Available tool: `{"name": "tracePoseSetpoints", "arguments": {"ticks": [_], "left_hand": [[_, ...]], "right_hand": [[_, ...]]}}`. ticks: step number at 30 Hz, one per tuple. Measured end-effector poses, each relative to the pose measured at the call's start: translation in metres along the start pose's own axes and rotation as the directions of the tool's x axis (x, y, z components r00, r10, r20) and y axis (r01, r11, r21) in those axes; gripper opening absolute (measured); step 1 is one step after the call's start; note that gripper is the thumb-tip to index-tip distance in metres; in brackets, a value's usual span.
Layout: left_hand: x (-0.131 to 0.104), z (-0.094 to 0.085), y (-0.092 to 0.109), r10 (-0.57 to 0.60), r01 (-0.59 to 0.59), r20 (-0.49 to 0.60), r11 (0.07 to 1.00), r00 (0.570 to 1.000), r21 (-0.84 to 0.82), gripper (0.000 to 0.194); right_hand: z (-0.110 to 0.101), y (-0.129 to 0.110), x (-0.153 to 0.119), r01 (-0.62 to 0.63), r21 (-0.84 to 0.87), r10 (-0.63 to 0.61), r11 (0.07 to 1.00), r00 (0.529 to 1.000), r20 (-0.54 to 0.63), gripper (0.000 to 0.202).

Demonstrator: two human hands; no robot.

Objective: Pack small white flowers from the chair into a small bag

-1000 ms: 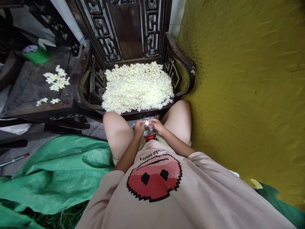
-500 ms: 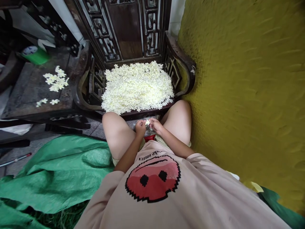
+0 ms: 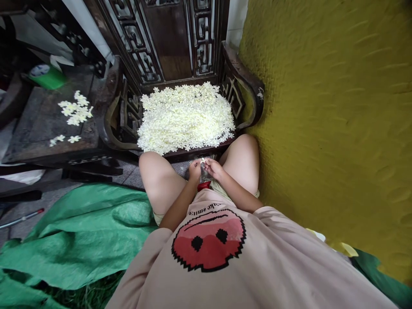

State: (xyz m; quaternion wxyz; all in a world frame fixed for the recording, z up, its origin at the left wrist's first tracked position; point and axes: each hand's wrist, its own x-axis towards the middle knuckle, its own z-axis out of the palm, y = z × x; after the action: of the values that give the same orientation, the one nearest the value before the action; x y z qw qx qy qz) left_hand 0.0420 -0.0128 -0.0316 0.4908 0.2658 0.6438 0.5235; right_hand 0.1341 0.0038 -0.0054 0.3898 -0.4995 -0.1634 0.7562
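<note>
The left hand (image 3: pixel 195 170) and the right hand (image 3: pixel 215 168) meet between the person's bare knees, just in front of the front edge of the chair seat (image 3: pixel 199 153). Between them they pinch a small white flower (image 3: pixel 202 160); the fingers of both hands are curled in on it, fingertips nearly touching. A big heap of white flowers (image 3: pixel 186 116) covers the seat of the dark carved wooden chair from edge to edge. Below the hands shows a bit of something red (image 3: pixel 203 186), too hidden to name. On the pale shirt (image 3: pixel 251 266), above a red face print, reads "smile"; the rest is folded away. A few loose flowers (image 3: pixel 76 109) lie on the dark worktop (image 3: pixel 38 124) at left, with a green container (image 3: pixel 48 76) at its far corner. A green tarp (image 3: pixel 71 240) covers the floor.
</note>
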Motion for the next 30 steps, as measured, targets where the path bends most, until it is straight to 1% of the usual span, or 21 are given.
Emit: {"name": "tracePoseSetpoints", "arguments": {"ticks": [2, 4, 5, 7, 8, 10, 13, 16, 20, 24, 27, 30], "left_hand": [[0.0, -0.004, 0.001, 0.024, -0.024, 0.015, 1.0, 1.0, -0.001, 0.019], [0.0, -0.01, 0.003, 0.013, -0.013, 0.027, 1.0, 1.0, -0.019, 0.024], [-0.001, -0.013, 0.005, -0.013, 0.014, 0.033, 0.999, 0.999, -0.033, 0.028], [-0.002, -0.018, 0.008, -0.068, 0.07, 0.042, 0.996, 0.997, -0.052, 0.033], [-0.003, -0.019, 0.009, -0.083, 0.085, 0.042, 0.995, 0.996, -0.053, 0.033], [-0.004, -0.021, 0.009, -0.089, 0.091, 0.035, 0.995, 0.995, -0.04, 0.031], [-0.004, -0.021, 0.009, -0.083, 0.084, 0.024, 0.996, 0.996, -0.03, 0.028], [-0.003, -0.02, 0.009, -0.078, 0.08, 0.035, 0.996, 0.996, -0.042, 0.026], [-0.004, -0.018, 0.012, -0.127, 0.131, 0.053, 0.989, 0.99, -0.067, 0.024], [-0.006, -0.019, 0.014, -0.16, 0.166, 0.069, 0.982, 0.985, -0.085, 0.025], [-0.007, -0.019, 0.015, -0.159, 0.167, 0.089, 0.982, 0.983, -0.093, 0.026], [-0.006, -0.019, 0.015, -0.154, 0.165, 0.106, 0.98, 0.982, -0.112, 0.025]], "right_hand": [[-0.002, 0.0, 0.001, 0.022, -0.079, -0.023, 0.997, 1.0, -0.017, 0.005], [-0.003, -0.001, 0.002, 0.113, -0.217, -0.124, 0.97, 0.991, -0.039, 0.007], [-0.003, -0.001, 0.003, 0.175, -0.295, -0.197, 0.939, 0.98, -0.044, 0.009], [-0.003, -0.001, 0.003, 0.298, -0.418, -0.34, 0.858, 0.94, -0.028, 0.011], [-0.003, -0.001, 0.003, 0.343, -0.455, -0.389, 0.822, 0.921, -0.007, 0.012], [-0.002, 0.0, 0.003, 0.38, -0.486, -0.418, 0.787, 0.908, 0.031, 0.012], [-0.002, 0.002, 0.002, 0.339, -0.451, -0.362, 0.826, 0.931, 0.037, 0.012], [-0.003, 0.001, 0.002, 0.266, -0.377, -0.29, 0.887, 0.957, -0.008, 0.009], [-0.003, -0.002, 0.001, 0.185, -0.281, -0.203, 0.942, 0.979, -0.036, 0.005], [-0.001, -0.003, 0.001, 0.119, -0.185, -0.124, 0.975, 0.992, -0.016, 0.007], [-0.001, -0.002, 0.002, 0.057, -0.067, -0.056, 0.996, 0.998, 0.014, 0.01], [-0.002, -0.003, 0.003, 0.024, 0.003, -0.024, 1.0, 0.998, 0.065, 0.011]]}}
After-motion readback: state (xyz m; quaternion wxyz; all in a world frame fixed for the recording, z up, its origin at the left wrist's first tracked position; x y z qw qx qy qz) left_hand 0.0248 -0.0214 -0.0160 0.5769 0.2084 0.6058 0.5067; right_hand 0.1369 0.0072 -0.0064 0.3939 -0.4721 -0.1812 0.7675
